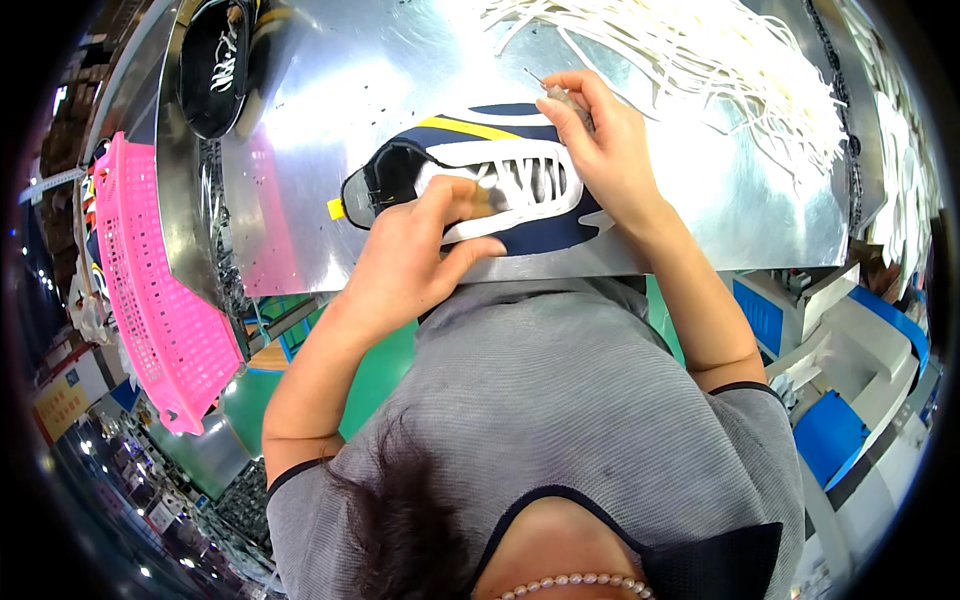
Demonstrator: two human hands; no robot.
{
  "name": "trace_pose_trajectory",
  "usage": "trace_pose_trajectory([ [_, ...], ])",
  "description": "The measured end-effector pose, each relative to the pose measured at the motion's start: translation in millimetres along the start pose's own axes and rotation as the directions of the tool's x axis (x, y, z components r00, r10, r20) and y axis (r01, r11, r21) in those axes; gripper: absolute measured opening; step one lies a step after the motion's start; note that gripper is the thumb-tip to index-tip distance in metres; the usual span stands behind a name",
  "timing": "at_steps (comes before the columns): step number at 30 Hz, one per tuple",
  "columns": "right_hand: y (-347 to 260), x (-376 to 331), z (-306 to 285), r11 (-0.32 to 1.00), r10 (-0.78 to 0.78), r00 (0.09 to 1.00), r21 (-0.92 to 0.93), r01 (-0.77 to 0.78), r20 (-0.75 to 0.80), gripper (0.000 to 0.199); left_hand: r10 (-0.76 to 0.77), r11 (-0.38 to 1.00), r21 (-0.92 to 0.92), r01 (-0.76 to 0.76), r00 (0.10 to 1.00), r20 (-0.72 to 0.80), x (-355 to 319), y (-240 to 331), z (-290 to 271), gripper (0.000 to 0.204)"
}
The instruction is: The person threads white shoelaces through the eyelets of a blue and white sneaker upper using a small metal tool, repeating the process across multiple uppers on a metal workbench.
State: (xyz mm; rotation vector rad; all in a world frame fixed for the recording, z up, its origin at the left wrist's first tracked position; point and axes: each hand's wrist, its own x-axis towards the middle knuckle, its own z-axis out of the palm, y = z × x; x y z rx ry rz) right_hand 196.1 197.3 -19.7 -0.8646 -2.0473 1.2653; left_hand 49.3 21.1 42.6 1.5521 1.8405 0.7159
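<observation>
A navy shoe upper (480, 185) with white panels, a yellow stripe and white laces lies on the shiny metal table (380, 70), its opening to the left. My left hand (415, 255) presses on its near side by the tongue, thumb and fingers closed on the edge. My right hand (600, 140) rests on the toe end and pinches a thin metal tool (553, 90) whose tip points up and left.
A heap of white laces (700, 60) covers the table's far right. A black shoe piece (215, 60) lies at the far left. A pink plastic basket (150, 290) stands left of the table. Blue and white machine parts (830, 350) sit at the right.
</observation>
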Motion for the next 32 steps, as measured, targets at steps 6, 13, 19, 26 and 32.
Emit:
trace_pose_trajectory([
  [6,10,-1,4,0.996,0.025,0.999,0.088,-0.021,-0.044,0.026,0.178,0.948,0.271,-0.165,0.984,-0.026,-9,-4,-5,0.05],
  [13,2,1,0,0.89,0.143,0.984,0.421,-0.175,0.106,0.022,-0.522,0.659,-0.752,0.009,0.725,-0.449,-71,-31,59,0.055],
  [19,-28,32,20,0.913,0.098,0.953,0.355,-0.201,0.287,0.022,-0.309,-0.218,-0.954,-0.207,0.942,-0.134,-54,-53,12,0.059],
  [26,10,43,-49,0.9,-0.093,0.99,-0.433,0.04,-0.103,0.019,-0.321,0.944,-0.179,0.278,0.636,-0.702,-11,-76,-165,0.04],
  [32,33,64,-25,0.647,0.015,0.995,-0.76,0.067,0.1,0.03,0.017,0.603,0.575,0.553,0.712,-0.702,116,-303,-234,0.038],
])
